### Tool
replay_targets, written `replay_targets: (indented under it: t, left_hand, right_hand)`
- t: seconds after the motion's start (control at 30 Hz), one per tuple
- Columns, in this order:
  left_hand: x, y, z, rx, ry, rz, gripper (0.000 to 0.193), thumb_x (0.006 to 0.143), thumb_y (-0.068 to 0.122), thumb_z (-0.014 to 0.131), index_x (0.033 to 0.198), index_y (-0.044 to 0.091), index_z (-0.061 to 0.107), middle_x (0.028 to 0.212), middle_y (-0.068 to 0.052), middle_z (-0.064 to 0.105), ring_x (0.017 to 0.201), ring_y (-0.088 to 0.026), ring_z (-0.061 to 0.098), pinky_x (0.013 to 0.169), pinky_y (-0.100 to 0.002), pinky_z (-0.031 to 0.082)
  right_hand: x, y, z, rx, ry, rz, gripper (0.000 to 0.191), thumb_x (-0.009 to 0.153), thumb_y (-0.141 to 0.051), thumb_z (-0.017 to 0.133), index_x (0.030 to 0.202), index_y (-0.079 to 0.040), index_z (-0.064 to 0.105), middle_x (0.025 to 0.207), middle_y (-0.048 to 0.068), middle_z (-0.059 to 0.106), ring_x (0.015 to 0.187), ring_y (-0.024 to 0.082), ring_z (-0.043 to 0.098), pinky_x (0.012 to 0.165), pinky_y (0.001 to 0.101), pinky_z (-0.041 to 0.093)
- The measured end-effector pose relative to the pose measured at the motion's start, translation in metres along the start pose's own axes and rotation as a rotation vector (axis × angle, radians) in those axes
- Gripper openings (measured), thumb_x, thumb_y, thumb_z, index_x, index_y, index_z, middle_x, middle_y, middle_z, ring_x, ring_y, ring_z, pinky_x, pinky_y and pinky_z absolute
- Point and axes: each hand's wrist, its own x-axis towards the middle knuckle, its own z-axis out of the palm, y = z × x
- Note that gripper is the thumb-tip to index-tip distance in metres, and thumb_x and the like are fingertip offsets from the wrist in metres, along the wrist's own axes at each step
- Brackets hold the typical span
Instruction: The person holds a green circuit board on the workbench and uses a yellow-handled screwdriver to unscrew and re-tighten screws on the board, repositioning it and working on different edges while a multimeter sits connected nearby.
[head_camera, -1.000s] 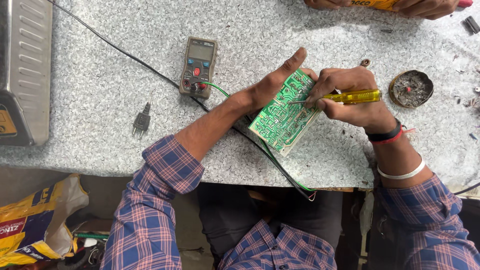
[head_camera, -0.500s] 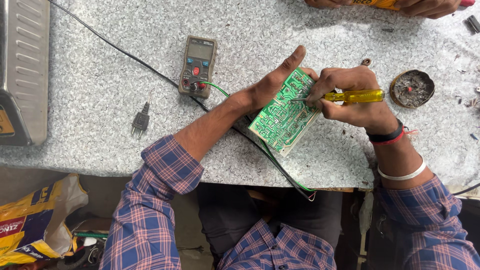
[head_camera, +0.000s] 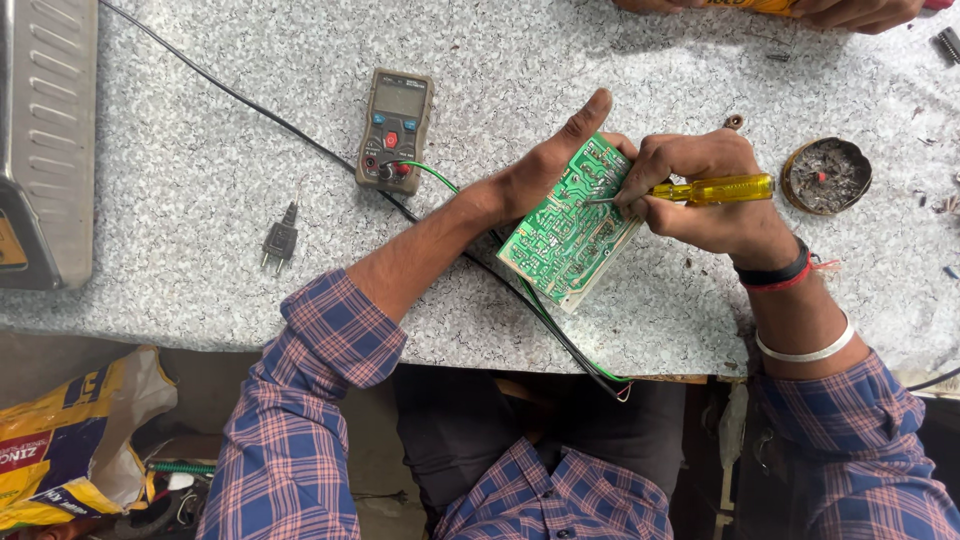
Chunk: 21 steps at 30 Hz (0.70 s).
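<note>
Far left edge: metal casing (head_camera: 45, 140), pushed aside, out of the work area. Lower left, below the table: yellow bag (head_camera: 70, 440) on the floor.

Left of centre: loose 2-pin plug (head_camera: 280, 240) lying on the speckled table (head_camera: 200, 120), unplugged, its black cable running to the upper left.

Upper centre: multimeter (head_camera: 395, 130), face up toward the person, probably so the display can be read from the seat; green lead (head_camera: 430, 175) plugged in at its lower end.

Centre: left hand (head_camera: 545, 170) closed on the green circuit board (head_camera: 572, 222), thumb up along the top edge, board tilted solder-side up to meet the tool.

Right of centre: right hand (head_camera: 705, 195) wrapped tight round a yellow-handled screwdriver (head_camera: 705, 189), tip touching the board's upper area.

Upper right: round tin (head_camera: 826, 175) of grey debris, within reach.

Top edge: another person's hands (head_camera: 850, 10), partly cut off.
</note>
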Motion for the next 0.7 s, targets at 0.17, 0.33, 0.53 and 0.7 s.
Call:
replay_targets:
  t: [0.17, 0.33, 0.53, 0.7]
  left_hand:
    - [-0.003, 0.007, 0.004, 0.134, 0.100, -0.005, 0.094, 0.092, 0.083, 0.025, 0.117, 0.002, 0.064, 0.096, -0.006, 0.066, 0.093, -0.014, 0.066, 0.088, -0.031, 0.056]
    - [-0.004, 0.014, 0.008, 0.101, 0.115, -0.036, 0.093, 0.093, 0.083, 0.025, 0.116, 0.001, 0.063, 0.096, -0.006, 0.065, 0.092, -0.014, 0.066, 0.087, -0.032, 0.057]
    - [-0.006, 0.013, 0.005, 0.165, 0.141, -0.045, 0.094, 0.090, 0.085, 0.023, 0.113, 0.003, 0.063, 0.088, -0.004, 0.064, 0.084, -0.012, 0.066, 0.077, -0.030, 0.058]
    - [-0.003, 0.009, 0.005, 0.067, 0.111, -0.036, 0.090, 0.094, 0.084, 0.027, 0.112, 0.003, 0.062, 0.089, -0.002, 0.059, 0.084, -0.011, 0.060, 0.076, -0.028, 0.053]
  right_hand:
    - [-0.001, 0.000, 0.005, 0.052, 0.030, -0.025, 0.009, 0.090, -0.010, 0.066, 0.090, -0.001, 0.069, 0.086, 0.007, 0.071, 0.076, 0.014, 0.070, 0.074, 0.0278, 0.060]
    - [0.000, -0.003, 0.010, -0.020, 0.050, -0.016, 0.009, 0.088, -0.007, 0.063, 0.090, -0.002, 0.069, 0.084, 0.006, 0.070, 0.073, 0.013, 0.069, 0.070, 0.0271, 0.059]
    - [0.000, -0.007, 0.012, -0.053, 0.058, -0.014, 0.008, 0.088, -0.005, 0.064, 0.093, -0.002, 0.070, 0.087, 0.006, 0.072, 0.077, 0.014, 0.072, 0.072, 0.0274, 0.060]
    - [0.001, -0.005, 0.009, -0.022, 0.038, -0.037, 0.005, 0.088, -0.006, 0.066, 0.090, -0.003, 0.069, 0.085, 0.006, 0.071, 0.076, 0.013, 0.070, 0.071, 0.0273, 0.058]
